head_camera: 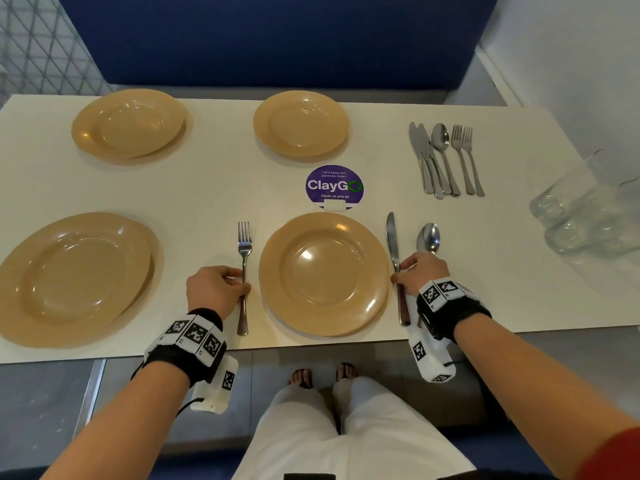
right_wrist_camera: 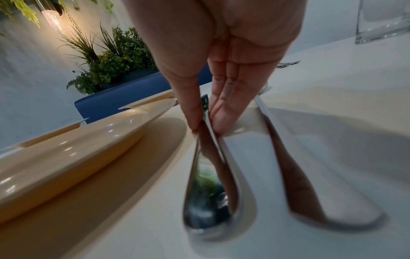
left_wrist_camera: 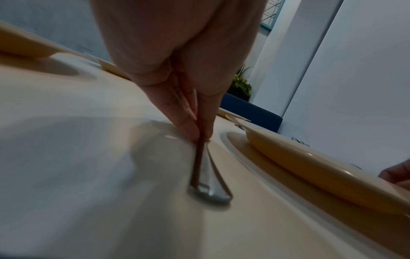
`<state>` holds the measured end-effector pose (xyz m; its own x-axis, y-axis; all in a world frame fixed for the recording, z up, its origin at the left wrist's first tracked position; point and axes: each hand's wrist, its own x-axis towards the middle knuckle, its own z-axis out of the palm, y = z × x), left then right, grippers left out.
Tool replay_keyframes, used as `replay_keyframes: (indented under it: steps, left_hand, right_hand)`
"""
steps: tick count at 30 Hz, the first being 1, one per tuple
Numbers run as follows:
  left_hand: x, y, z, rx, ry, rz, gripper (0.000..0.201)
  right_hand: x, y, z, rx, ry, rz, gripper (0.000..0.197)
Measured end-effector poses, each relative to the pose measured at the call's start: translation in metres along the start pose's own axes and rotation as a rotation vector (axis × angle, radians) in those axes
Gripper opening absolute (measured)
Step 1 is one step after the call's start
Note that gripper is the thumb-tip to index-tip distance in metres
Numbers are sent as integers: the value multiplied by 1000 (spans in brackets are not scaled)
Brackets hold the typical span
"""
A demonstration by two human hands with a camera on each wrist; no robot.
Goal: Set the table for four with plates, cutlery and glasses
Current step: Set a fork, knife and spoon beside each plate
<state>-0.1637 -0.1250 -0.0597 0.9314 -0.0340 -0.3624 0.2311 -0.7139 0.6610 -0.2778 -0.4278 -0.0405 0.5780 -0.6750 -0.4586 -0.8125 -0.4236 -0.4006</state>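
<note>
Several tan plates lie on the white table (head_camera: 214,188). The near centre plate (head_camera: 325,271) has a fork (head_camera: 244,251) flat on the table at its left. A knife (head_camera: 392,240) and a spoon (head_camera: 428,237) lie at its right. My left hand (head_camera: 242,284) pinches the fork's handle (left_wrist_camera: 206,175) between thumb and fingertips (left_wrist_camera: 188,126). My right hand (head_camera: 398,275) pinches the knife's handle (right_wrist_camera: 210,175), with the spoon's handle (right_wrist_camera: 299,175) lying just beside it. The plate's rim (left_wrist_camera: 310,166) (right_wrist_camera: 77,157) sits close to both hands.
A pile of spare cutlery (head_camera: 443,161) lies at the back right. Clear glasses (head_camera: 581,209) stand near the right edge. A purple sticker (head_camera: 334,187) marks the table's middle. Other plates sit at near left (head_camera: 74,278), far left (head_camera: 128,124) and far centre (head_camera: 301,124).
</note>
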Motion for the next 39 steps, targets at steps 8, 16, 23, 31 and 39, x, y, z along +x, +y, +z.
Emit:
replay_keyframes:
  steps: [8, 16, 23, 31, 39]
  left_hand:
    - [2, 2, 0, -5, -5, 1, 27]
    - [2, 1, 1, 12, 2, 17, 26]
    - [1, 1, 0, 27, 4, 30, 26]
    - [1, 2, 0, 20, -4, 22, 27]
    - [1, 1, 1, 22, 4, 17, 26]
  right_hand:
    - [3, 0, 2, -31, 2, 2, 29]
    - [4, 4, 3, -11, 21, 5, 31]
    - [4, 22, -16, -1, 184, 51, 29]
    - [8, 32, -16, -26, 94, 71, 12]
    - [15, 26, -18, -29, 94, 29, 16]
